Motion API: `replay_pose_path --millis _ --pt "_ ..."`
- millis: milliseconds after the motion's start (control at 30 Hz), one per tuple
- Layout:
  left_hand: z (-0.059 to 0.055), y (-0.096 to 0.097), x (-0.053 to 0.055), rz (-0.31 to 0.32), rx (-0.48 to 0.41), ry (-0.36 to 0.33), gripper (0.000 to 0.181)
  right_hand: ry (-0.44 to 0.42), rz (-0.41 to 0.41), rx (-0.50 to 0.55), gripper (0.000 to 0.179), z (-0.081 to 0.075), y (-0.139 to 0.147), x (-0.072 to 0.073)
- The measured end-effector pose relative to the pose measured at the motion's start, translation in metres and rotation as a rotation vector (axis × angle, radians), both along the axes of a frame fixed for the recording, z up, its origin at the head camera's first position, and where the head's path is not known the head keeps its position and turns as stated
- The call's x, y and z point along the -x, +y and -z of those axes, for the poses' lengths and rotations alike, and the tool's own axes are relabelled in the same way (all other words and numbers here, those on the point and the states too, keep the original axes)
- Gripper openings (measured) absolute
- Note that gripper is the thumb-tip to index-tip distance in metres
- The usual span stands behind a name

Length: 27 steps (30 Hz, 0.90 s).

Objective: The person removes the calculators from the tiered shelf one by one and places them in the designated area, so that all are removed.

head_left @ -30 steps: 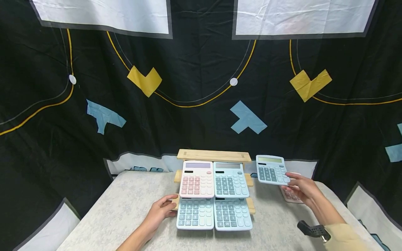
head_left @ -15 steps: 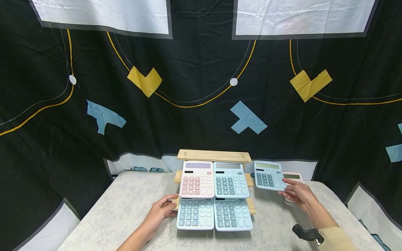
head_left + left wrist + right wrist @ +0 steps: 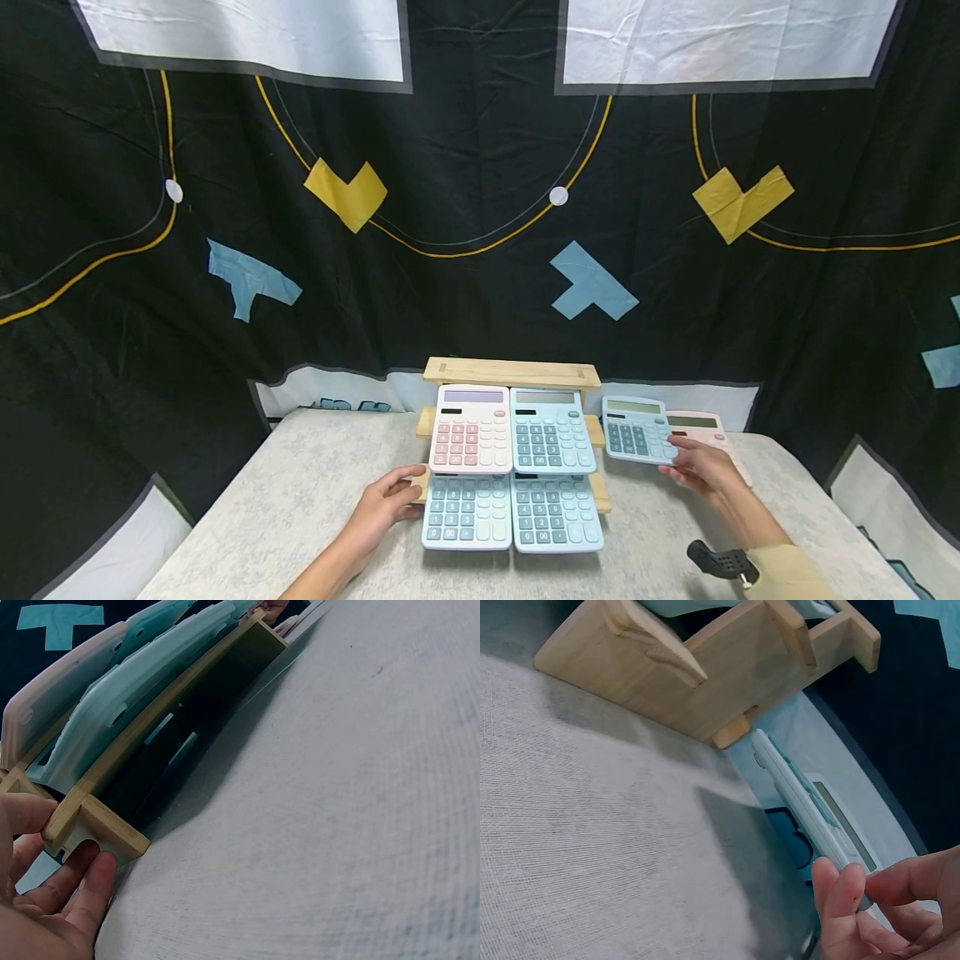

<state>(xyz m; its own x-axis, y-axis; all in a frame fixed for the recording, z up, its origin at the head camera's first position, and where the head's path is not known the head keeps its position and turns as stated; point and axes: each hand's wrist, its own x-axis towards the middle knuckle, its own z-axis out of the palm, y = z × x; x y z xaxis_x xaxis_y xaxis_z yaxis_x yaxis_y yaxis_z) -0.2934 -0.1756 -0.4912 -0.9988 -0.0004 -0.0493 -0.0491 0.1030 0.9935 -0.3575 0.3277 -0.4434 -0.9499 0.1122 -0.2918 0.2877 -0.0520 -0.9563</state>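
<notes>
My right hand pinches a light blue calculator by its right edge, to the right of a wooden tiered rack. In the right wrist view this calculator hangs tilted, apart from the rack, its shadow on the tabletop. At the rack's left side my left hand grips the lower end; the left wrist view has its fingers and thumb about the wood. On the upper tier lean a pink calculator and a blue calculator. Two blue calculators lean below, their tops hidden.
Behind the right hand, a pink calculator lies on the grey patterned tabletop, partly covered. A dark printed curtain hangs at the back. The right wrist wears a black strap.
My right hand has brought the blue calculator leftward and lower, closer to the rack. More of the pink calculator behind it now shows. My left hand stays in place.
</notes>
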Motion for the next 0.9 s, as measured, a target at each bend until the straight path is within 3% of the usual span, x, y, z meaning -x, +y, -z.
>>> replay_pose_path --millis 400,900 --pt "-0.003 0.000 -0.001 0.016 0.008 -0.002 0.044 -0.043 0.057 -0.002 0.065 0.011 -0.007 0.009" --pt "-0.003 -0.001 -0.001 0.030 0.008 -0.002 0.044 -0.028 0.110 -0.018 0.063 0.015 -0.010 0.008"
